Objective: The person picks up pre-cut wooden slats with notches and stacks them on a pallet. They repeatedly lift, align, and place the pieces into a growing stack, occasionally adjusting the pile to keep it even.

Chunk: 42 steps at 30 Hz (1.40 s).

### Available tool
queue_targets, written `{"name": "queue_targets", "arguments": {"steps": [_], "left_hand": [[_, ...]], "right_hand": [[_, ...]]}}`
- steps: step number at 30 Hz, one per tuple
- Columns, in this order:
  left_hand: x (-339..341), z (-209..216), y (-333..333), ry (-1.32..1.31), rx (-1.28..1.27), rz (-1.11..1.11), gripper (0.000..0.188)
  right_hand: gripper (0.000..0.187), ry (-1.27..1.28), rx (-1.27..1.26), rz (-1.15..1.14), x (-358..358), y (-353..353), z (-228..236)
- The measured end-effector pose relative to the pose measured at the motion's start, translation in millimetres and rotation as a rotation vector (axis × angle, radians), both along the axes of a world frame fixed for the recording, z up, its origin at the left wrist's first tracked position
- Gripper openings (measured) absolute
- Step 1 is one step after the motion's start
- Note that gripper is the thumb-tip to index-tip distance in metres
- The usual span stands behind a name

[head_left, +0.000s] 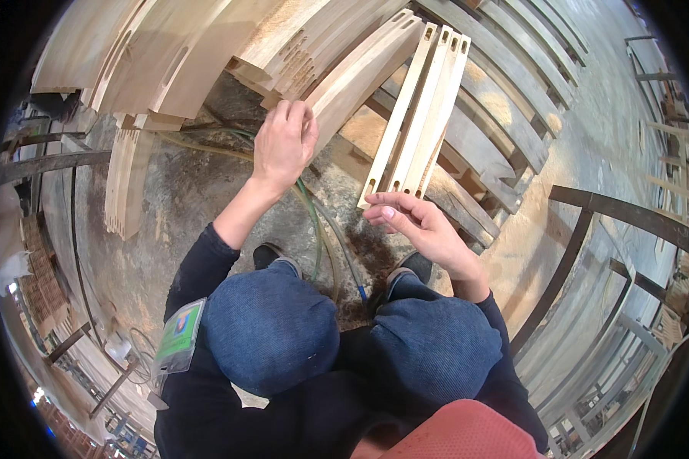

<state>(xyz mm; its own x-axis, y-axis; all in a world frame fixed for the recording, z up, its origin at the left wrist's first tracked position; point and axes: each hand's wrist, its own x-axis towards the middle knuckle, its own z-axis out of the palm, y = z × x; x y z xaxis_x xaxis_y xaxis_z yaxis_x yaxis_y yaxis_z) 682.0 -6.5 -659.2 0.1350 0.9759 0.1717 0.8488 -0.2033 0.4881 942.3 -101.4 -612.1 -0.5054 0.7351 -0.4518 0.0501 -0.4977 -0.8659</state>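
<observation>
My left hand [285,145] is raised beside the near end of a stack of wooden boards [352,76]; its fingers are loosely bent, with nothing visible in them. Close to the lower ends of several pale slotted wooden rails [421,115] is my right hand [425,229]. Its fingers stretch left with the thumb apart, and it holds nothing I can see. Whether its fingertips touch the rail end, I cannot tell. The rails lie side by side, slanting away from me, with oval slots at their ends.
More stacked boards [176,61] stand at upper left. Slatted wooden pallets [482,138] with sawdust lie under and right of the rails. Hoses [314,222] cross the stained floor between my feet. A dark metal frame [620,210] stands at right.
</observation>
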Motion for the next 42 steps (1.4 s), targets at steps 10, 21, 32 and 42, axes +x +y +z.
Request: {"name": "queue_targets", "arguments": {"steps": [10, 21, 32, 42], "left_hand": [[17.0, -6.6, -0.9, 0.027, -0.098, -0.069, 0.050], [28.2, -1.6, 26.0, 0.235, 0.249, 0.000, 0.048], [54.2, 3.2, -12.9, -0.156, -0.305, -0.202, 0.058], [52.6, -6.2, -29.2, -0.527, -0.959, -0.244, 0.086]], "right_hand": [[0.041, -0.034, 0.019, -0.021, 1.3, -3.1, -1.7], [0.040, -0.030, 0.002, -0.028, 3.6, -4.2, -3.4], [0.039, -0.067, 0.021, -0.066, 10.7, -1.3, -4.3], [0.038, 0.060, 0.030, -0.381, 13.6, 19.6, 2.8]]}}
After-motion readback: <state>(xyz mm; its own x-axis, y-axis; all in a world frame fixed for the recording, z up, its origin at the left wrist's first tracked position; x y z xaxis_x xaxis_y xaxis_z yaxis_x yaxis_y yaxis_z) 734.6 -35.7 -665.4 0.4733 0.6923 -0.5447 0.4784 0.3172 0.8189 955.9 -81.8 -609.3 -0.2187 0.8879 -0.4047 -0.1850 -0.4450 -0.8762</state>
